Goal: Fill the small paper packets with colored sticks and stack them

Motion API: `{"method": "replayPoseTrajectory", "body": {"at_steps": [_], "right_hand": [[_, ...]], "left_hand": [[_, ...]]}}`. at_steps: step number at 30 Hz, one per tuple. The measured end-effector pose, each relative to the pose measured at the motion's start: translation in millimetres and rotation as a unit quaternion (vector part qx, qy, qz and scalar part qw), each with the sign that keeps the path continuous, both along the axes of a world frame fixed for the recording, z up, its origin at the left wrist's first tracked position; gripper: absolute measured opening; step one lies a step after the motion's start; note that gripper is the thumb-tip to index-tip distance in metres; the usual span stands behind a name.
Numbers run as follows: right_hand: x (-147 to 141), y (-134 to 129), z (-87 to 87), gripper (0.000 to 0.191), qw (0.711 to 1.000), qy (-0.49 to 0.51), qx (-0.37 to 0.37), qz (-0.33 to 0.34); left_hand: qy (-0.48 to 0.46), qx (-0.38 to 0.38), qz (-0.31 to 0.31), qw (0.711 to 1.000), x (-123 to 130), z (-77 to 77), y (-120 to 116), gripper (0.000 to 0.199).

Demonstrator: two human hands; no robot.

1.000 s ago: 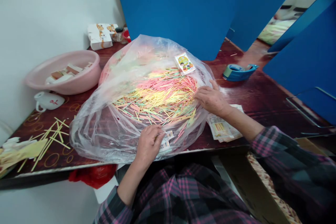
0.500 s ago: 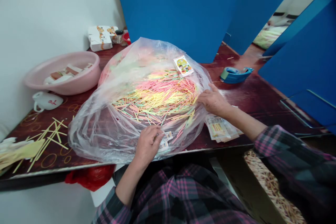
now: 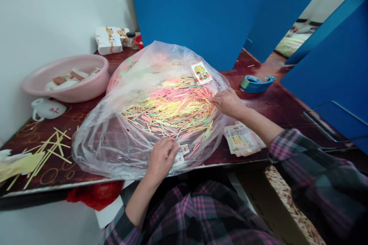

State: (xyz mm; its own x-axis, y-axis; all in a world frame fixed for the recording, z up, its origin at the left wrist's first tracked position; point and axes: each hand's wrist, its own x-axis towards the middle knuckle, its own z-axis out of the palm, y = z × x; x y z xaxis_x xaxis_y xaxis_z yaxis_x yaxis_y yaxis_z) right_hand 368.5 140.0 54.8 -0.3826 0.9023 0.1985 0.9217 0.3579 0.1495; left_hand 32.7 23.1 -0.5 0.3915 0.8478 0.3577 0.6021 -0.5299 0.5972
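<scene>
A large clear plastic bag lies open on the dark red table, filled with thin pink, yellow and green paper sticks. My left hand is at the bag's near edge, shut on small printed paper slips. My right hand rests with fingers apart at the bag's right side, touching the plastic beside the sticks. A colourful printed card lies just beyond it. A stack of printed paper slips sits on the table right of the bag, below my right forearm.
A pink plastic basin holds paper packets at the left, near a white mug and loose yellow sticks. A blue tape dispenser stands to the right. Blue partitions rise behind the table.
My right hand has shifted slightly left and farther in along the bag. My left hand still holds the slips, and the view has turned a little.
</scene>
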Motion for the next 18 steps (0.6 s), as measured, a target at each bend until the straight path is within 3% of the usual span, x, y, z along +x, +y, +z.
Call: {"method": "replayPoseTrajectory", "body": {"at_steps": [4, 9, 18], "right_hand": [[0.7, -1.6, -0.4, 0.038, 0.999, -0.03, -0.014, -0.011], [1.7, -1.1, 1.2, 0.03, 0.998, -0.053, -0.016, -0.013], [-6.0, 7.2, 6.3, 0.018, 0.99, -0.133, 0.012, 0.045]], "left_hand": [[-0.003, -0.002, -0.002, 1.0, 0.2, -0.2, -0.4, 0.011], [-0.002, -0.006, -0.004, 1.0, 0.1, -0.2, -0.5, 0.011], [0.006, -0.019, -0.005, 1.0, 0.4, 1.8, -1.4, 0.015]]}}
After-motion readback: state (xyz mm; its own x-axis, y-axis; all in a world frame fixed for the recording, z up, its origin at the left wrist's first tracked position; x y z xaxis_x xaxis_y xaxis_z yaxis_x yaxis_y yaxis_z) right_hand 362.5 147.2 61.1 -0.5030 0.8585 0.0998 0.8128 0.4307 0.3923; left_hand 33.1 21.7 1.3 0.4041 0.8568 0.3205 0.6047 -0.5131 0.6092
